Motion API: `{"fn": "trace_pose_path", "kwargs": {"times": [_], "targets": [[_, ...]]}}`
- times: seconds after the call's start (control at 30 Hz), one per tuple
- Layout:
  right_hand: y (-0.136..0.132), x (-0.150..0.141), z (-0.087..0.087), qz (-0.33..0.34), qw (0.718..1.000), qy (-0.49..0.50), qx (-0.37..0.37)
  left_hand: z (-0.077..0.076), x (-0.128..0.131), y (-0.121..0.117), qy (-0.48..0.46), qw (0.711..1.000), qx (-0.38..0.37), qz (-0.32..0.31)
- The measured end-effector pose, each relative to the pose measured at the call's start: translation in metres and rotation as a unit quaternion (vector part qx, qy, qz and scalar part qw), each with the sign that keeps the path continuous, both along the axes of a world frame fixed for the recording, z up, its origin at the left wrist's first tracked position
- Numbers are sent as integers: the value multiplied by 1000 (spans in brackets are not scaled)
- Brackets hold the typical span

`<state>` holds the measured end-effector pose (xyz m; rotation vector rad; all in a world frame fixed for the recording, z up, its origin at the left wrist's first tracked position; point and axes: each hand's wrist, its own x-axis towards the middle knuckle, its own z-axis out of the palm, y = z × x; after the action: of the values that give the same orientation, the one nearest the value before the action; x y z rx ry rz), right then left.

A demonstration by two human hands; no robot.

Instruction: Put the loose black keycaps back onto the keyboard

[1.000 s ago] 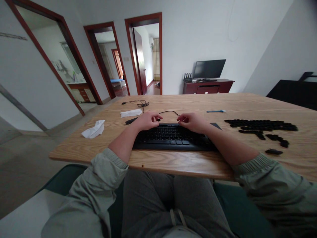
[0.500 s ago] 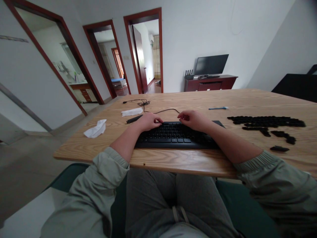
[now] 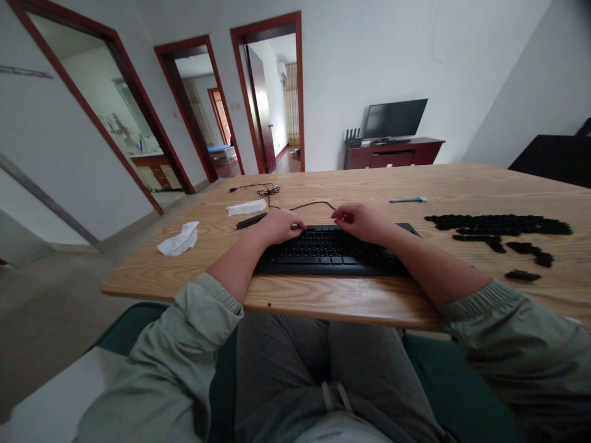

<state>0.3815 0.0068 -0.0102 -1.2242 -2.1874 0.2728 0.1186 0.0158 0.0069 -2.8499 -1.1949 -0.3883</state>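
A black keyboard (image 3: 307, 269) lies near the front edge of the wooden table. My left hand (image 3: 281, 226) rests over its back left part, fingers bent and closed at the back edge with the thumb close by. Above the back edge, right of the middle, my right hand (image 3: 362, 223) has its fingers curled in a pinch; whatever it may hold is too small or hidden to make out. My right hand and forearm cover much of the keyboard's right side. Loose black keycaps (image 3: 498, 224) lie in rows on the table to the right.
Behind the keyboard are its coiled cable (image 3: 268, 192), a blue brush-like stick (image 3: 408, 200), and a dark strip-shaped object (image 3: 252, 221). White tissues (image 3: 179, 239) lie at the left. More black pieces (image 3: 522, 275) sit on the right of the wooden table (image 3: 332, 301).
My left hand has shifted very slightly along the keyboard's back edge, its fingertips drawn a little closer. My right hand stays almost still. The view has tilted by a hair.
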Motion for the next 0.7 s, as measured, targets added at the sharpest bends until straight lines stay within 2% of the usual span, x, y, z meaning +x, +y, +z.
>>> {"fn": "trace_pose_path", "kwargs": {"times": [0.17,0.33,0.7], "targets": [[0,0,-1,4,1000,7,-3,4,2,-3,-17,1000,-22,5],[1,1,-1,7,1000,21,-8,6,5,-4,12,1000,-16,20],[-2,-5,2,-18,982,175,-72,4,6,-3,51,998,19,8]]}}
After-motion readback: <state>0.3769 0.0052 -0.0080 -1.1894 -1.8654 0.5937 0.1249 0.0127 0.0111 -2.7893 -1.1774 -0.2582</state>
